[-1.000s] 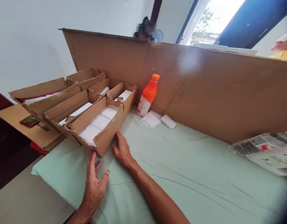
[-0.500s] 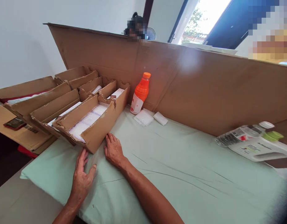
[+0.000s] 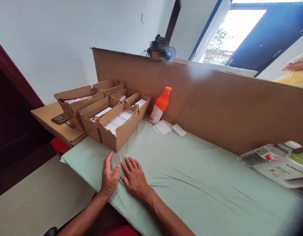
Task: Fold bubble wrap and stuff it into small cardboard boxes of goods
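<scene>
Both my hands lie flat on the pale green cloth (image 3: 191,183), holding nothing. My left hand (image 3: 109,175) has its fingers spread, and my right hand (image 3: 134,177) rests palm down right beside it. A short way beyond them stands the nearest open cardboard box (image 3: 120,126) with white bubble wrap inside. More open cardboard boxes (image 3: 92,114) sit in a row to its left.
An orange bottle (image 3: 160,105) and two white packets (image 3: 168,128) lie by a tall cardboard wall (image 3: 215,101). Wrapped bottles and printed paper (image 3: 276,160) sit at the right. A phone (image 3: 59,118) lies on a flat carton at the left. Other people are behind the wall.
Both my hands have drawn back from the nearest box toward me and now rest on the cloth. The view has pulled back and risen.
</scene>
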The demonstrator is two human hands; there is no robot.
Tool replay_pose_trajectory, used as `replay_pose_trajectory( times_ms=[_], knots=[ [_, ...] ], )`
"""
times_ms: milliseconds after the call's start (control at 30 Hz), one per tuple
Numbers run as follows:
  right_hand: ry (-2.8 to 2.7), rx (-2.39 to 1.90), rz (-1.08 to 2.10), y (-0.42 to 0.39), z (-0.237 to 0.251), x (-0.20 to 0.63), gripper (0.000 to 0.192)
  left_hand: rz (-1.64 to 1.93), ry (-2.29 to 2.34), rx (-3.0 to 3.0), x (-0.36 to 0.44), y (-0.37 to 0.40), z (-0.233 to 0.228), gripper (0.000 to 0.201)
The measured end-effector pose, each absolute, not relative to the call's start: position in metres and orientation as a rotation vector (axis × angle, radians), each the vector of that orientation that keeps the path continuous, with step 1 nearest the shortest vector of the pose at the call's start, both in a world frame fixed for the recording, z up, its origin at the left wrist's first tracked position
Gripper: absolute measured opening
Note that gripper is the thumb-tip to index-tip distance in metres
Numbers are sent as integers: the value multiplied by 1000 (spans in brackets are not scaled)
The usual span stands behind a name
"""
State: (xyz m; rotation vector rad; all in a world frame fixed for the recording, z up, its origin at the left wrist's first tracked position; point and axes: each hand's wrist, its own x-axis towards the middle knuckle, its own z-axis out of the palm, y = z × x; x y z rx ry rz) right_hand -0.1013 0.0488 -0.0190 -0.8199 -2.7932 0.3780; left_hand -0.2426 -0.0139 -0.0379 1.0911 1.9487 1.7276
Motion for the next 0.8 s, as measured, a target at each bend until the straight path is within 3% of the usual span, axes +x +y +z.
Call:
replay_pose_trajectory(
  times_ms=[233,433,533,667,800],
  knots=[
    [-2814,-788,462,-33,-26,-84,58,1769,1872,1189,-247,-6,-33,30],
    [-2791,-806,633,-61,-23,-82,54,1786,1827,1161,-248,-1,-36,29],
    [-2723,-684,752,-56,-16,-69,43,1790,1815,1115,-248,-3,-35,30],
    [-2476,-521,791,-3,26,-55,28,1759,1796,1058,-244,-6,-33,29],
    [-2377,-611,613,92,115,-78,25,1708,1777,955,-240,-7,-38,27]
  ],
)
